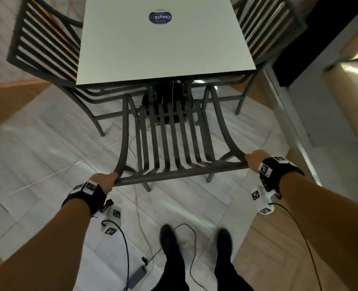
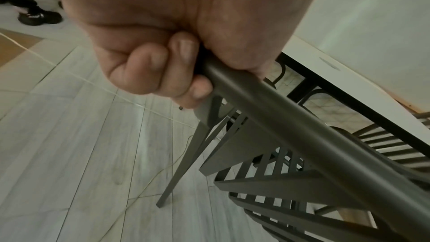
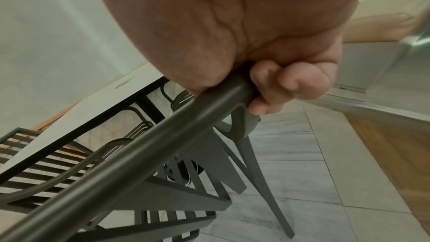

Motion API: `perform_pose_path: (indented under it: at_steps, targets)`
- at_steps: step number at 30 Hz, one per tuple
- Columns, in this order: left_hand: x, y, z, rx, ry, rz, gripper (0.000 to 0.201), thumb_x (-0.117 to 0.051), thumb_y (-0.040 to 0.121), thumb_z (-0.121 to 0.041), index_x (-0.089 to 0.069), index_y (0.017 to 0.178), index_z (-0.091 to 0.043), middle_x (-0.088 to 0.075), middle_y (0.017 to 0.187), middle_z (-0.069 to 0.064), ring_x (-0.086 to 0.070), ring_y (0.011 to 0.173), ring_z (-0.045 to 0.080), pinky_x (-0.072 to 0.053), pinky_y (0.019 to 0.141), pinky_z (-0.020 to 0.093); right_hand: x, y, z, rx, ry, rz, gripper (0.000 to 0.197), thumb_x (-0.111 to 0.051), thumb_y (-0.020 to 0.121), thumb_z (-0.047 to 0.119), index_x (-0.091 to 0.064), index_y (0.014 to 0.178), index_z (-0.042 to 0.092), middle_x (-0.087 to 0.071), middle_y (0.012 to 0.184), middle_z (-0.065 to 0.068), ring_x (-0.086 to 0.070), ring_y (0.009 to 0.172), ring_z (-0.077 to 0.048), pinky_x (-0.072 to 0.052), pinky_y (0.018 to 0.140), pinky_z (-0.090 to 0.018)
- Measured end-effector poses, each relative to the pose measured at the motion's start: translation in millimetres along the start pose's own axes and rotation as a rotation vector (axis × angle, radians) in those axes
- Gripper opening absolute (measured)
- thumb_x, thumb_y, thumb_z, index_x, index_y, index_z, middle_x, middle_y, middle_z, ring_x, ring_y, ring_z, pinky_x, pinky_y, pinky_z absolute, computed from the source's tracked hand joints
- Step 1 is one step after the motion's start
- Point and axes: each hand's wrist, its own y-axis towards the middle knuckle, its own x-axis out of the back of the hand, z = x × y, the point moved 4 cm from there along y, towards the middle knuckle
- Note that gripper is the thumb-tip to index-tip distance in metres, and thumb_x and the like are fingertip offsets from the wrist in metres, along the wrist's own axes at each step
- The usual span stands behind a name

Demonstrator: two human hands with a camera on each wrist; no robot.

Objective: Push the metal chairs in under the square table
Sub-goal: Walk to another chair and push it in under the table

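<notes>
A grey metal chair [image 1: 174, 141] with a slatted back stands in front of me, its front reaching under the near edge of the white square table [image 1: 163, 51]. My left hand [image 1: 105, 181] grips the left end of the chair's top rail [image 2: 291, 117], fingers [image 2: 149, 73] curled round it. My right hand [image 1: 253, 159] grips the right end of the same rail [image 3: 139, 154], fingers [image 3: 300, 84] wrapped under it. Two more slatted metal chairs stand at the table's left side [image 1: 46, 45] and right side [image 1: 264, 32].
A blue round sticker [image 1: 160, 17] lies on the tabletop. Thin cables [image 1: 186, 244] and a small grey box [image 1: 139, 274] lie on the pale tiled floor near my shoes [image 1: 167, 238]. A low metal-edged step [image 1: 293, 122] runs along the right. Someone's shoe [image 2: 39, 17] stands off to the left.
</notes>
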Motion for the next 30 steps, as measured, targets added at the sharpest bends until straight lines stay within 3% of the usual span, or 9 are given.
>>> perform_pose_path:
  at_steps: [5, 9, 10, 13, 15, 19, 22, 26, 30]
  targets:
    - [17.8, 24.4, 18.1, -0.104, 0.19, 0.033, 0.036, -0.047, 0.099, -0.023, -0.048, 0.134, -0.015, -0.062, 0.102, 0.012, -0.061, 0.093, 0.029, -0.043, 0.075, 0.028, -26.1, -13.3, 19.5, 0.041, -0.151, 0.047, 0.034, -0.039, 0.103, 0.022, -0.05, 0.13, 0.005, -0.056, 0.127, -0.017, -0.057, 0.116, -0.031, -0.046, 0.095, -0.033]
    - [20.7, 25.4, 33.3, -0.097, 0.021, 0.029, 0.036, -0.046, 0.102, -0.03, -0.057, 0.075, -0.009, -0.064, 0.081, 0.016, -0.062, 0.097, 0.045, -0.051, 0.088, 0.044, -50.6, -22.4, 33.5, 0.037, -0.152, 0.081, 0.038, -0.037, 0.103, 0.023, -0.048, 0.134, 0.004, -0.054, 0.132, -0.018, -0.056, 0.119, -0.032, -0.047, 0.101, -0.035]
    - [21.4, 19.6, 32.1, -0.094, 0.007, 0.037, 0.035, -0.045, 0.102, -0.029, -0.057, 0.076, -0.01, -0.068, 0.093, 0.023, -0.063, 0.105, 0.046, -0.05, 0.09, 0.044, -51.3, -25.7, 33.7, 0.023, -0.139, 0.083, 0.038, -0.037, 0.103, 0.023, -0.048, 0.135, 0.004, -0.054, 0.132, -0.018, -0.056, 0.12, -0.031, -0.046, 0.101, -0.035]
    - [11.0, 0.8, 27.5, -0.098, 0.115, 0.105, 0.029, -0.039, 0.103, -0.02, -0.051, 0.126, -0.006, -0.063, 0.123, 0.02, -0.062, 0.114, 0.034, -0.048, 0.09, 0.035, -45.0, -32.7, 25.9, -0.039, -0.095, 0.088, 0.038, -0.037, 0.103, 0.024, -0.049, 0.135, 0.006, -0.053, 0.133, -0.015, -0.055, 0.121, -0.03, -0.045, 0.101, -0.033]
    - [-2.2, -8.8, 27.6, -0.091, 0.141, 0.164, 0.029, -0.037, 0.104, -0.02, -0.048, 0.127, -0.007, -0.063, 0.118, 0.017, -0.062, 0.11, 0.032, -0.048, 0.089, 0.034, -38.5, -36.4, 19.3, -0.078, -0.033, 0.064, 0.037, -0.039, 0.103, 0.025, -0.05, 0.133, 0.007, -0.054, 0.132, -0.013, -0.056, 0.12, -0.028, -0.045, 0.099, -0.032]
    - [-16.5, -17.9, 29.2, -0.09, 0.013, 0.111, 0.039, -0.038, 0.103, -0.029, -0.049, 0.068, -0.016, -0.055, 0.077, 0.006, -0.062, 0.102, 0.039, -0.048, 0.087, 0.037, -31.6, -38.8, 10.1, -0.151, 0.082, 0.049, 0.035, -0.044, 0.101, 0.027, -0.054, 0.13, 0.01, -0.056, 0.129, -0.011, -0.058, 0.112, -0.024, -0.046, 0.094, -0.028]
    - [-13.0, -19.7, 25.4, -0.082, -0.05, 0.088, 0.037, -0.035, 0.103, -0.032, -0.05, 0.074, -0.013, -0.058, 0.09, 0.011, -0.06, 0.093, 0.034, -0.045, 0.078, 0.034, -26.6, -35.5, 11.0, -0.176, 0.086, 0.073, 0.034, -0.042, 0.102, 0.022, -0.055, 0.127, 0.005, -0.058, 0.127, -0.014, -0.058, 0.101, -0.025, -0.046, 0.091, -0.029]
    - [-13.0, -15.9, 16.1, -0.099, -0.069, 0.063, 0.041, -0.038, 0.1, -0.037, -0.056, 0.076, -0.01, -0.059, 0.078, 0.009, -0.057, 0.074, 0.026, -0.04, 0.062, 0.031, -11.9, -30.2, 6.7, -0.155, 0.081, 0.019, 0.025, -0.041, 0.102, 0.023, -0.058, 0.117, 0.011, -0.059, 0.121, -0.009, -0.059, 0.115, -0.025, -0.048, 0.095, -0.029]
    - [-15.7, -12.8, 12.8, -0.057, -0.078, 0.032, 0.042, -0.04, 0.099, -0.039, -0.059, 0.076, -0.01, -0.059, 0.079, 0.011, -0.054, 0.07, 0.025, -0.039, 0.061, 0.032, -10.4, -21.0, 1.9, -0.112, 0.043, 0.02, 0.033, -0.045, 0.101, 0.026, -0.054, 0.128, 0.01, -0.058, 0.124, -0.01, -0.06, 0.111, -0.025, -0.05, 0.094, -0.03]
